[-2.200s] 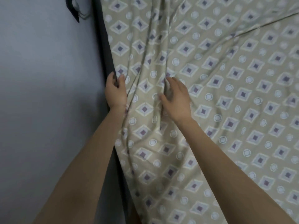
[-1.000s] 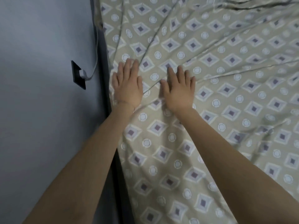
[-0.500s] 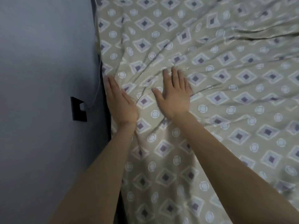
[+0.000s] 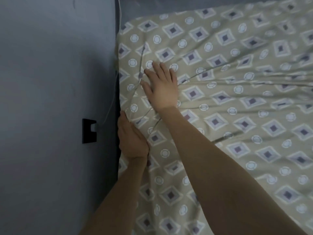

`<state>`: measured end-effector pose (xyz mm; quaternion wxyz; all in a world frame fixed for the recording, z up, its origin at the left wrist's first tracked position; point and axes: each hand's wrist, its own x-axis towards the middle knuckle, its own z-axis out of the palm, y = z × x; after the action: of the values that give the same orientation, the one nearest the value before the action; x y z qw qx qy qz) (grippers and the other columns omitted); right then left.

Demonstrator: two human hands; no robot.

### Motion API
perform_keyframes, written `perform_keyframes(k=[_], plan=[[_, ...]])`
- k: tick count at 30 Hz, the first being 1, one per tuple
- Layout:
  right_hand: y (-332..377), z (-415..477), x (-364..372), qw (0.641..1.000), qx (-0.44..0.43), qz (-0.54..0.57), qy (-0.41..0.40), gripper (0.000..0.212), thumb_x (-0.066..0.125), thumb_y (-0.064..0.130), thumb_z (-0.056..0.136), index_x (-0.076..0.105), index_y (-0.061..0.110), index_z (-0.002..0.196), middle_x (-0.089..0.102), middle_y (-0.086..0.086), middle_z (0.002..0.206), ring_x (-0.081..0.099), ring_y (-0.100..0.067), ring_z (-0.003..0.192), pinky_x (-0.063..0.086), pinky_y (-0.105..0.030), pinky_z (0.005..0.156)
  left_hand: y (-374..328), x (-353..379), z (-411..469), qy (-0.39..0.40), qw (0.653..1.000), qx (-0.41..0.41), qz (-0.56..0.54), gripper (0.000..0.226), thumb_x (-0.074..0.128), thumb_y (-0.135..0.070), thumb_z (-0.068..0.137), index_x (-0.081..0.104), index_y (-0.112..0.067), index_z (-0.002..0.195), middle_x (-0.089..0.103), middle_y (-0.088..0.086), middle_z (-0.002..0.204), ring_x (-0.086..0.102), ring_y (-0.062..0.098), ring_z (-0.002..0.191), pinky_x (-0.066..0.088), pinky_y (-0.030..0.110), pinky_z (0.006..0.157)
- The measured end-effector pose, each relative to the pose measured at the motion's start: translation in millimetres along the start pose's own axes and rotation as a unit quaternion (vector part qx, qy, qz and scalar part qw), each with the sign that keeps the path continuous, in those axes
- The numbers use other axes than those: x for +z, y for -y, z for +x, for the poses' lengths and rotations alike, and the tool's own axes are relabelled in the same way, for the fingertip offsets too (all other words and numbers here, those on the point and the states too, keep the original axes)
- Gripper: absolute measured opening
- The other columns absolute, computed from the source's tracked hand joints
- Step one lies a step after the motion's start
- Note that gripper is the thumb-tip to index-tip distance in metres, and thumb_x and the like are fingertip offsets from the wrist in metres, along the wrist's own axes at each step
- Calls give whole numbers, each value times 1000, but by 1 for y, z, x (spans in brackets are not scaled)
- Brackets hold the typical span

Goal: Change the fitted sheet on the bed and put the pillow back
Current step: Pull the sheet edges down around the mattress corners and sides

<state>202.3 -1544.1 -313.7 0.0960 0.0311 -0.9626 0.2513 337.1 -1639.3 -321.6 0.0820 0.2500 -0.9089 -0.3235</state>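
Your sheet (image 4: pixel 237 116) is beige w/ a repeat print: pale-edged diamonds, each w/ a dark purple-grey square at centre, alternating w/ small white rings. Wall (image 4: pixel 50 82) on your left is plain blue-grey, no pattern. Socket plate (image 4: pixel 88 135) on it is black; plug (image 4: pixel 94 127) whitish, cable (image 4: pixel 108 114) white.

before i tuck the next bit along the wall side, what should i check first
1. Right hand flat on the beige diamond-patterned fitted sheet: ok.
2. Left hand at the sheet's wall-side edge: ok.
3. Far corner covered: ok.
4. Sheet smooth: not ok, folds fan out from the hands.
5. White cable from the black wall socket clear of the edge: cannot tell.
6. Pillow back: cannot tell, not in view.
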Motion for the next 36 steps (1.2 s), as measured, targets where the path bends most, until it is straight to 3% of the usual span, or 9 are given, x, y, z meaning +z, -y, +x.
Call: perform_keyframes(k=[3, 6, 11, 15, 17, 22, 28, 31, 36], plan=[[-1, -1, 2, 996, -17, 36, -77, 16, 62, 28, 90, 73, 17, 95, 67, -4, 114, 59, -28, 109, 35, -39, 101, 1, 1, 0, -3, 1000, -5, 12, 57, 17, -34, 101, 32, -12, 151, 39, 8, 152, 40, 23, 136, 20, 15, 102], [5, 4, -6, 994, 7, 83, -77, 11, 64, 21, 87, 72, 16, 81, 66, -1, 88, 59, -25, 86, 37, -31, 85, -1, 0, 0, -4, 1000, -10, 16, 55, 18, -33, 101, 34, -13, 150, 41, 6, 151, 41, 21, 134, 22, 15, 102], [1, 6, -48, 936, 152, 316, 18, 14, 63, 19, 91, 72, 11, 86, 68, 1, 88, 62, -16, 85, 50, -31, 80, -10, -12, 0, 15, 1000, -17, -6, 56, 17, -40, 102, 36, -14, 148, 43, 3, 149, 45, 20, 132, 33, 26, 102], [-14, -14, -61, 977, 83, 197, 19, 14, 65, 23, 88, 71, 11, 92, 66, -1, 96, 57, -20, 94, 46, -37, 90, -19, -24, 19, 23, 998, -34, -40, 41, 29, -39, 104, 44, -12, 131, 61, 2, 120, 60, 27, 106, 43, 30, 76], [-17, -20, -57, 991, 77, 111, -11, 34, 67, 36, 85, 67, 9, 106, 61, -7, 110, 52, -25, 106, 39, -33, 97, -28, -24, 47, 25, 998, -18, -58, 38, 31, -41, 104, 43, -10, 122, 61, 2, 104, 61, 27, 90, 36, 28, 66], [-13, 18, -56, 979, 201, 20, -1, 58, 50, 63, 90, 57, 6, 99, 53, -10, 106, 46, -28, 103, 32, -34, 93, -65, -3, 147, 80, 994, 50, -58, 47, 46, -48, 98, 44, -11, 126, 61, 2, 117, 61, 21, 98, 43, 28, 74], [3, 66, -26, 985, 141, -82, -63, 59, 57, 60, 85, 58, 3, 102, 57, -15, 102, 53, -34, 94, 39, -39, 80, -67, -1, 226, 95, 970, 191, 117, 32, 36, -33, 103, 50, -5, 112, 60, 13, 89, 55, 30, 75, 36, 36, 62], [14, 86, -16, 986, 124, -96, -60, 55, 61, 57, 83, 60, 9, 110, 57, -11, 107, 53, -31, 99, 36, -40, 81, -58, -9, 246, 54, 986, 133, 88, 29, 40, -25, 104, 56, -2, 100, 62, 15, 89, 50, 24, 73, 22, 27, 61], [13, 120, -6, 995, 90, -39, -13, 46, 57, 40, 89, 57, 16, 128, 54, -7, 128, 47, -30, 119, 29, -41, 101, -66, 20, 287, 71, 996, 7, -51, 17, 45, -15, 99, 54, -8, 86, 63, 15, 89, 51, 20, 77, 29, 24, 62]])
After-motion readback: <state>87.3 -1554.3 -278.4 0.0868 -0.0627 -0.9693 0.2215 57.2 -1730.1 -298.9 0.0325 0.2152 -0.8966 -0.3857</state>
